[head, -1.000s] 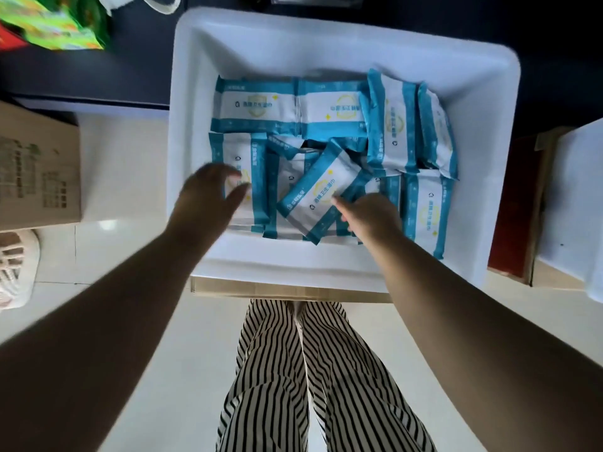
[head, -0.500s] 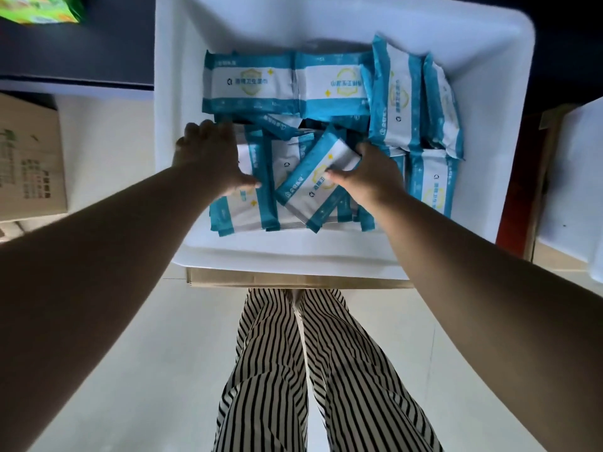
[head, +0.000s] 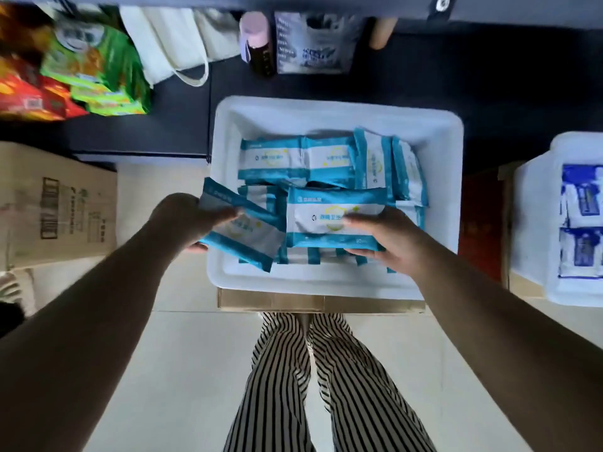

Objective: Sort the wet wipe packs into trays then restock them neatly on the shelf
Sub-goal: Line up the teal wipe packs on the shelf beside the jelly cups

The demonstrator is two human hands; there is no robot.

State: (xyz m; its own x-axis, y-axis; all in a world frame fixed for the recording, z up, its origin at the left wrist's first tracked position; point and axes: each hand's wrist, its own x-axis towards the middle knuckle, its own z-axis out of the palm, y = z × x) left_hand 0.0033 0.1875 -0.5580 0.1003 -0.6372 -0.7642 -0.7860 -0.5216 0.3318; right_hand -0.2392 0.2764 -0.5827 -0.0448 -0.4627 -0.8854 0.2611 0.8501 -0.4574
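Two hands, each grasping a wipe pack over the white tray (head: 434,138).
Head view: left hand (head: 186,220) pinches a tilted pack (head: 244,236) at the tray's left rim; right hand (head: 388,239) grips a level pack (head: 326,220) above the loose packs (head: 293,161) lying inside; second tray (head: 535,223) stands right.

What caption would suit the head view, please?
Both hands, left and right, each lift a wipe pack from the white tray.
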